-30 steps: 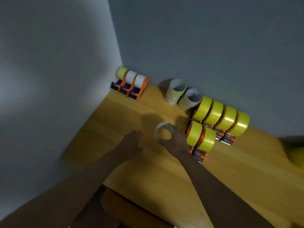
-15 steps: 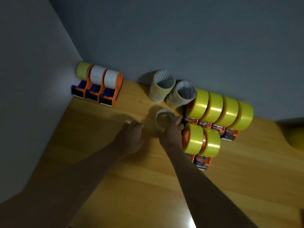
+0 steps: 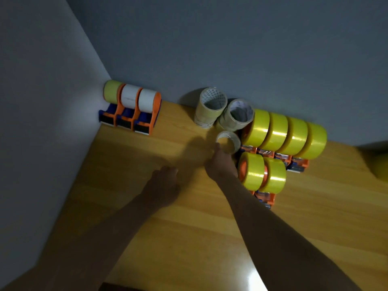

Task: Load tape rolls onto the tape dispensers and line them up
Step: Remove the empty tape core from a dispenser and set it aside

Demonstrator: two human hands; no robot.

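One roll in hand: the right hand (image 3: 221,164) grips a small clear tape roll (image 3: 228,142), just left of the yellow rows.
Left hand (image 3: 165,185): fingers relaxed, empty, over the wooden table (image 3: 189,227).
Stacks: two leaning stacks of clear rolls (image 3: 211,108) at the wall.
Yellow rolls on orange dispensers: four behind (image 3: 283,134), two in front (image 3: 262,175).
Corner: three orange-and-blue dispensers (image 3: 131,110), one yellowish roll, two white.

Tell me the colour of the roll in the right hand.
Clear, pale beige roll, held by right hand; head view.
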